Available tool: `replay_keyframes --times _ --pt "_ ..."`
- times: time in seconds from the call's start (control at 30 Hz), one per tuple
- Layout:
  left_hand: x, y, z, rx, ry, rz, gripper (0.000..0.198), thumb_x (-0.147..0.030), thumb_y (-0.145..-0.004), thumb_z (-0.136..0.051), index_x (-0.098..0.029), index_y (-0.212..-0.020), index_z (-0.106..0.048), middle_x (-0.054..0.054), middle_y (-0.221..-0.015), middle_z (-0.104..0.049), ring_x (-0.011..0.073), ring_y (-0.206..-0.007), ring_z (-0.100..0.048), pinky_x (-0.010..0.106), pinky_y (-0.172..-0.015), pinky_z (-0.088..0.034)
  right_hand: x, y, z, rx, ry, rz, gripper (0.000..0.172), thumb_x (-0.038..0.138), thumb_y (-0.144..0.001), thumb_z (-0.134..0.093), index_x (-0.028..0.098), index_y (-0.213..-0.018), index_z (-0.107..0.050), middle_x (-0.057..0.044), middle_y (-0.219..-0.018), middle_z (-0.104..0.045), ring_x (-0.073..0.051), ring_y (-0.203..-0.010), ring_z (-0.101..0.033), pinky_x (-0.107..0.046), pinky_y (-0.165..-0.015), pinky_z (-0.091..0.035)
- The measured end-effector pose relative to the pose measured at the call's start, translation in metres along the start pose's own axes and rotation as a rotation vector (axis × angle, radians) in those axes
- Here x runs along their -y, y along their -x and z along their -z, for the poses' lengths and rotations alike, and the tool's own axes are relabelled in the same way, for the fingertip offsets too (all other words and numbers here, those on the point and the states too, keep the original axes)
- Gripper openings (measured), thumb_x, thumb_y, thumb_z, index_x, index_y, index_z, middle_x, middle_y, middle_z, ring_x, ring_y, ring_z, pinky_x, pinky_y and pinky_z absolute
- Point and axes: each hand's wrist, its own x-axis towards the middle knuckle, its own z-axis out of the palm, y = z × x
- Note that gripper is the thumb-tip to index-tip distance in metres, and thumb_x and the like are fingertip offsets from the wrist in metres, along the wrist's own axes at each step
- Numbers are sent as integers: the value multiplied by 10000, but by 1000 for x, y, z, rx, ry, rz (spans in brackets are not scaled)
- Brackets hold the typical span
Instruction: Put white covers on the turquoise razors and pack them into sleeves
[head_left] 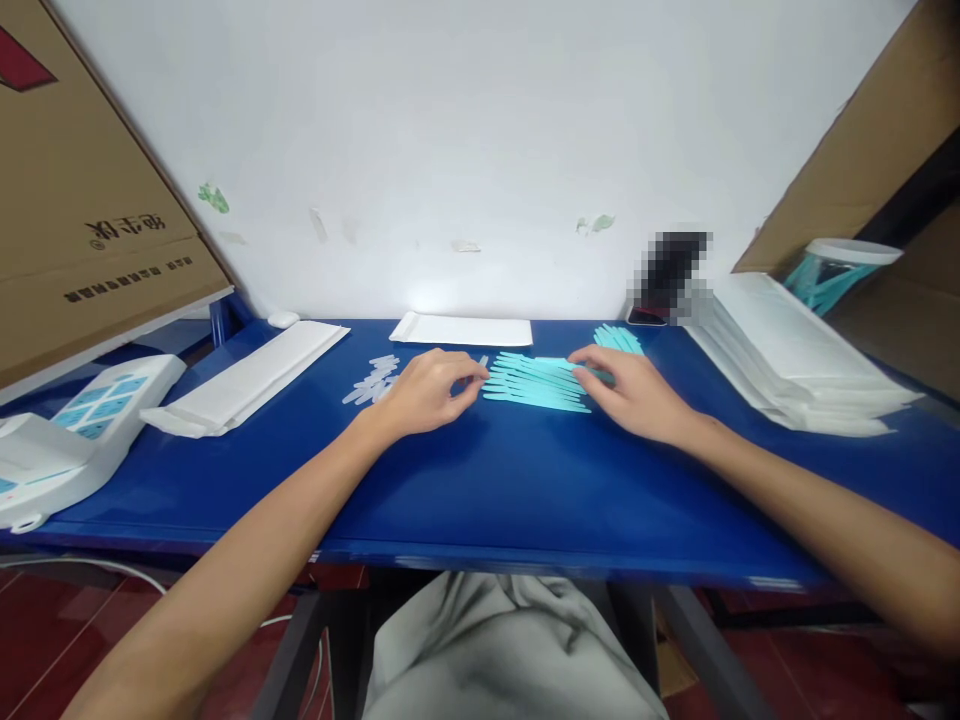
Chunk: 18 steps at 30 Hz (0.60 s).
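Note:
A row of several light blue plastic sticks (536, 382) lies on the blue table (480, 480) between my hands. My left hand (427, 392) rests at the row's left end, fingers curled and pinched on the stick tips. My right hand (634, 392) sits at the right end, fingertips pressed on the sticks there. A small heap of clear plastic caps (373, 379) lies just left of my left hand. More blue sticks (619, 339) lie behind my right hand.
A white envelope (465, 329) lies at the back. White bag stacks sit at left (247, 378) and right (795, 360). A white machine (71, 430) stands at far left, cardboard boxes (82, 200) on both sides, and a cup of blue sticks (832, 270) at right.

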Motion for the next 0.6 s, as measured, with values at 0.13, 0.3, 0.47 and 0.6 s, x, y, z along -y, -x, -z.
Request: replay_keyframes --times 0.13,0.3,0.47,0.6 --pt "1 0 -1 62 62 72 298 -234 -977 -480 -185 -1228 -631 54 -984 -756 183 -853 -701 293 -775 -502 8 3 0 22 113 -130 346 547 -829 -636 208 -863 -695 -27 -702 -666 -200 -616 -588 -304 -565 -364" --pt "2 0 -4 143 163 67 194 -314 -927 -610 -190 -1008 -735 40 -902 -770 169 -767 -696 279 -715 -506 13 6 3 171 53 -36 334 488 -958 -485 206 -1093 -605 -11 -708 -608 -203 -613 -563 -307 -579 -359" --pt "-10 -2 -3 266 182 15 194 -335 -921 -663 -186 -877 -779 46 -820 -763 171 -718 -689 276 -658 -483 15 8 8 310 -37 65 252 469 -1063 -290 252 -1058 -418 24 -712 -533 -195 -572 -510 -318 -598 -378" --pt "-19 -4 -6 320 166 14 215 -267 -962 -588 -194 -965 -790 53 -923 -792 185 -768 -720 284 -692 -491 17 8 10 414 54 156 288 448 -1062 -312 253 -905 -453 -14 -751 -586 -209 -636 -551 -323 -598 -362"
